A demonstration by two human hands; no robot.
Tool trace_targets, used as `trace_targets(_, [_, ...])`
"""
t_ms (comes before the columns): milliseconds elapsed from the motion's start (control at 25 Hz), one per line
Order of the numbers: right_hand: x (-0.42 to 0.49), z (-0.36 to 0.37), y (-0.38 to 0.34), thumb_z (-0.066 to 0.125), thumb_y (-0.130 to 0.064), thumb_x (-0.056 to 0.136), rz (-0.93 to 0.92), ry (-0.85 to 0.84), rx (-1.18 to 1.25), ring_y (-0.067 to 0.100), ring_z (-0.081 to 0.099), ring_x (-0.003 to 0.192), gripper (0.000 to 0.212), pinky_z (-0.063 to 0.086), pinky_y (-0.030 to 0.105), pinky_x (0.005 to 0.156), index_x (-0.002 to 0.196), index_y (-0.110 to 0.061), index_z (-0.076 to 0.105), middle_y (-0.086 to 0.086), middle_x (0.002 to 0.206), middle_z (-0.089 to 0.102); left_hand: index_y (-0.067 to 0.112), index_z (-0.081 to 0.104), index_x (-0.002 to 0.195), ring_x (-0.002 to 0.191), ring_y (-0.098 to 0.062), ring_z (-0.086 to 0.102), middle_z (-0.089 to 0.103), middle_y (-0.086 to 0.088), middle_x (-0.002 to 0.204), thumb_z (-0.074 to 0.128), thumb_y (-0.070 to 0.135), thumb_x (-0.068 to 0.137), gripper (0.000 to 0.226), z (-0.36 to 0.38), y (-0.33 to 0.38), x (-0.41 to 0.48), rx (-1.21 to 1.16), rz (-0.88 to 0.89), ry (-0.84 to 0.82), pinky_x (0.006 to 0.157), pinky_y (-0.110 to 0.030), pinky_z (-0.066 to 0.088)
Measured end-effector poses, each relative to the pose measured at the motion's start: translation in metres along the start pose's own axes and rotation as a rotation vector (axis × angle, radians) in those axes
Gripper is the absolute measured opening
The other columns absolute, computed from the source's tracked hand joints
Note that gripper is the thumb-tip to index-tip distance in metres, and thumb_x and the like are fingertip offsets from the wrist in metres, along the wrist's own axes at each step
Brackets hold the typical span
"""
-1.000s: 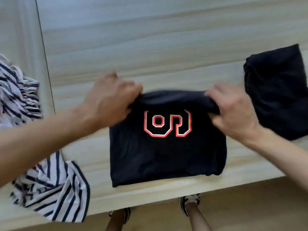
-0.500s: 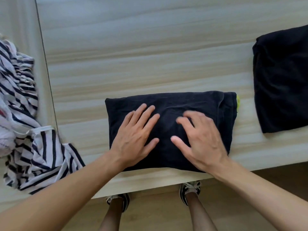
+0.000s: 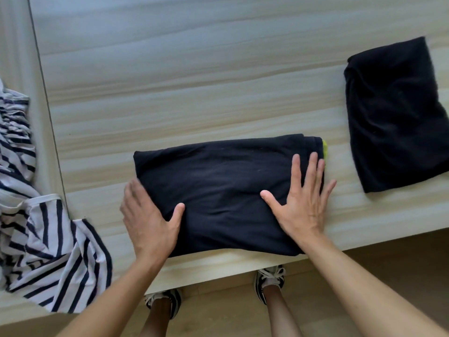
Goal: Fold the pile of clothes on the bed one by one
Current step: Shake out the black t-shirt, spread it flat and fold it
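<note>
A folded black shirt (image 3: 223, 186) lies as a wide rectangle near the front edge of the pale wood-grain bed surface (image 3: 194, 81), with a bit of yellow-green showing at its right end. My left hand (image 3: 148, 220) rests at the shirt's left end, thumb on top of the cloth and fingers along its edge. My right hand (image 3: 301, 200) lies flat with straight, spread fingers on the shirt's right part. A crumpled navy-and-white striped garment (image 3: 48, 249) sits at the left. Another folded black garment (image 3: 393, 113) lies at the right.
The front edge of the bed (image 3: 243, 266) runs just below the shirt. Beneath it are the wooden floor and my two feet in sneakers (image 3: 269, 278). A seam (image 3: 46, 93) splits the surface near the left.
One second ago both hands gripped the shirt's top edge with the printed number showing; it was folded over, hiding the print. Since half a second ago my hands slid apart from the middle toward the ends.
</note>
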State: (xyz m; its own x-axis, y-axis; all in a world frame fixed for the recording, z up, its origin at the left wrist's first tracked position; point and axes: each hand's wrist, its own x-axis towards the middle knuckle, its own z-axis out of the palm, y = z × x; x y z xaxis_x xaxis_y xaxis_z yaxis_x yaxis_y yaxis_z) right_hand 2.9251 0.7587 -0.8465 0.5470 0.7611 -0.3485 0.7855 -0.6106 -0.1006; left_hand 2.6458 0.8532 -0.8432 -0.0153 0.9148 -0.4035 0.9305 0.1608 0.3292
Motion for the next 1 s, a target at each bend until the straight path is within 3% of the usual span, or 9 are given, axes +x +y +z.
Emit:
trace_targets(80, [-0.011, -0.002, -0.012, 0.053, -0.072, 0.085, 0.153, -0.057, 0.104, 0.033, -0.005, 0.156, 0.104, 0.015, 0.056, 0.122, 0.161, -0.029, -0.002, 0.014, 0.169, -0.006, 0.008, 0.015, 0.158, 0.142, -0.038, 0.031, 0.035, -0.018, 0.154, 0.081, 0.039, 0.08, 0.107, 0.002, 0.014, -0.006, -0.197, -0.136, 0.026, 0.12, -0.052, 0.028])
trace_targets(200, [-0.01, -0.011, -0.03, 0.075, -0.049, 0.08, 0.146, -0.005, 0.208, 0.038, 0.027, 0.142, 0.088, 0.046, 0.051, 0.104, 0.152, -0.031, 0.029, 0.017, 0.161, 0.018, 0.014, 0.026, 0.151, 0.137, -0.035, 0.045, 0.048, -0.012, 0.148, 0.081, 0.029, 0.08, 0.091, 0.003, 0.032, -0.003, -0.328, -0.164, 0.066, 0.114, -0.055, 0.039])
trace_targets(280, [0.001, -0.017, -0.031, 0.084, -0.044, 0.07, 0.212, 0.019, 0.27, 0.036, 0.034, 0.133, 0.086, 0.049, 0.05, 0.097, 0.142, -0.032, 0.038, 0.016, 0.156, 0.019, 0.011, 0.022, 0.156, 0.142, -0.034, 0.042, 0.041, -0.014, 0.156, 0.076, 0.021, 0.086, 0.089, -0.001, 0.049, -0.003, -0.232, -0.026, 0.035, 0.118, -0.051, 0.037])
trace_targets(360, [0.009, -0.023, -0.023, 0.086, -0.046, 0.066, 0.328, -0.011, 0.292, 0.037, 0.033, 0.136, 0.092, 0.044, 0.051, 0.104, 0.141, -0.033, 0.035, 0.016, 0.159, 0.01, 0.015, 0.014, 0.161, 0.138, -0.033, 0.046, 0.038, -0.012, 0.159, 0.072, 0.013, 0.089, 0.092, -0.006, 0.075, -0.005, -0.111, 0.18, -0.014, 0.111, -0.047, 0.042])
trace_targets(480, [0.006, -0.034, -0.022, 0.083, -0.029, 0.076, 0.339, -0.08, 0.4, 0.032, 0.047, 0.121, 0.075, 0.051, 0.04, 0.091, 0.133, -0.034, 0.035, 0.012, 0.149, 0.02, 0.033, -0.004, 0.162, 0.087, -0.041, 0.062, 0.049, -0.014, 0.133, 0.063, 0.004, 0.089, 0.103, -0.011, 0.109, -0.003, 0.083, 0.417, -0.147, 0.073, -0.052, 0.055])
trace_targets(600, [0.004, -0.051, -0.013, 0.073, -0.007, 0.082, 0.375, -0.114, 0.69, 0.022, 0.055, 0.095, 0.059, 0.047, 0.029, 0.074, 0.122, -0.034, 0.04, 0.001, 0.122, 0.037, 0.045, 0.001, 0.159, 0.071, -0.04, 0.06, 0.046, -0.011, 0.128, 0.053, -0.002, 0.089, 0.1, -0.017, 0.138, 0.004, 0.203, 0.557, -0.243, 0.063, -0.052, 0.054])
trace_targets(800, [-0.003, -0.108, 0.031, 0.077, -0.005, 0.081, 0.392, 0.258, 0.895, -0.01, 0.053, 0.087, 0.055, 0.041, 0.001, 0.066, 0.122, -0.029, 0.048, -0.003, 0.119, 0.045, 0.025, 0.058, 0.139, 0.068, -0.042, 0.064, 0.047, -0.017, 0.139, 0.06, -0.005, 0.086, 0.061, -0.037, 0.255, 0.003, 0.239, 0.94, -0.173, 0.054, -0.043, 0.052])
trace_targets(880, [-0.002, -0.131, 0.061, 0.078, -0.006, 0.081, 0.461, 0.458, 0.969, -0.016, 0.049, 0.094, 0.053, 0.038, -0.002, 0.072, 0.122, -0.025, 0.05, -0.001, 0.12, 0.047, 0.02, 0.061, 0.133, 0.073, -0.044, 0.064, 0.047, -0.016, 0.139, 0.053, -0.002, 0.085, 0.054, -0.044, 0.325, 0.004, 0.186, 1.072, -0.141, 0.059, -0.045, 0.052])
trace_targets(1000, [0.013, -0.154, 0.118, 0.078, -0.011, 0.084, 0.581, 0.626, 1.042, 0.0, 0.05, 0.092, 0.053, 0.041, 0.005, 0.074, 0.124, -0.025, 0.047, -0.001, 0.122, 0.046, 0.023, 0.057, 0.132, 0.087, -0.045, 0.063, 0.045, -0.012, 0.136, 0.041, 0.007, 0.085, 0.053, -0.039, 0.432, 0.022, 0.119, 1.205, -0.093, 0.076, -0.053, 0.053])
